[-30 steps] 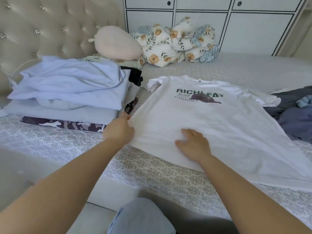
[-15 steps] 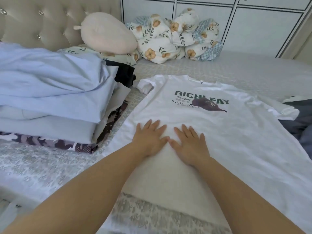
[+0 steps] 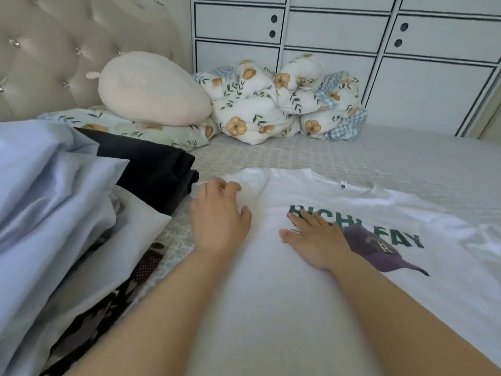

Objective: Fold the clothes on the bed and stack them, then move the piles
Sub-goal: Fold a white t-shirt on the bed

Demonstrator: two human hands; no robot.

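The white T-shirt [image 3: 311,289] lay flat on the bed [image 3: 352,156], collar away from the person, so its long axis ran from the body toward the far cabinets [image 3: 339,36]. Both hands were on it, apart. The right hand [image 3: 314,240] pressed flat on the green print, fingers straight. The left hand [image 3: 219,215] was nearer the left sleeve [image 3: 249,180], its fingers bent at the sleeve (whether they already pinched the cloth, I could not tell). Just beside, on the left, stood the folded pile [image 3: 54,213].
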